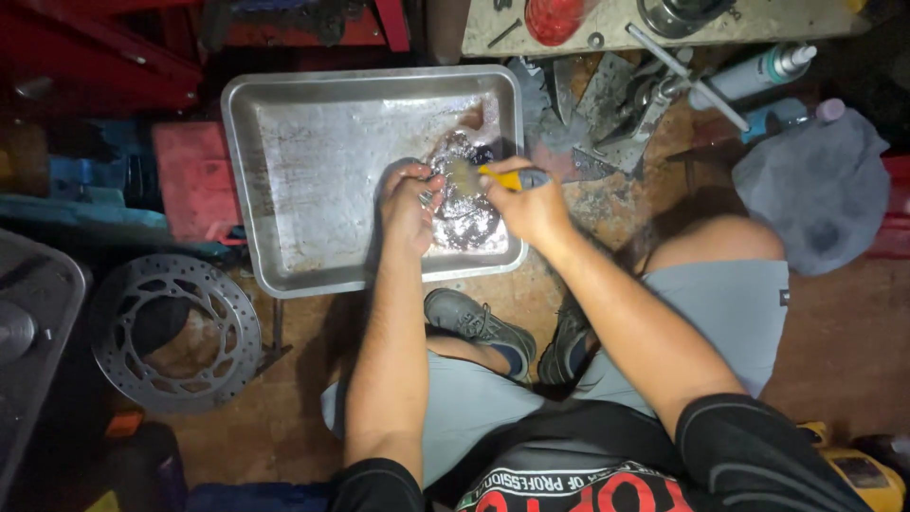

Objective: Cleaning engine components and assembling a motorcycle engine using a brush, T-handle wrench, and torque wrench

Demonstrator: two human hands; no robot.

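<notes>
A shallow metal tray (313, 171) lies on the floor in front of me. My left hand (408, 204) grips a small metal part over the tray's right side; the part is mostly hidden by my fingers. My right hand (531, 204) holds a yellow-handled brush (493, 175), its bristles against the part. Below them a dark, wet, shiny puddle (466, 223) covers the tray's lower right corner.
A perforated brake disc (175, 332) lies on the floor at lower left. Metal parts and tools (616, 104) are piled right of the tray, with a spray can (758, 71) and a grey cloth (820, 185). Red boxes (194, 175) stand at left. My shoes (479, 322) are below the tray.
</notes>
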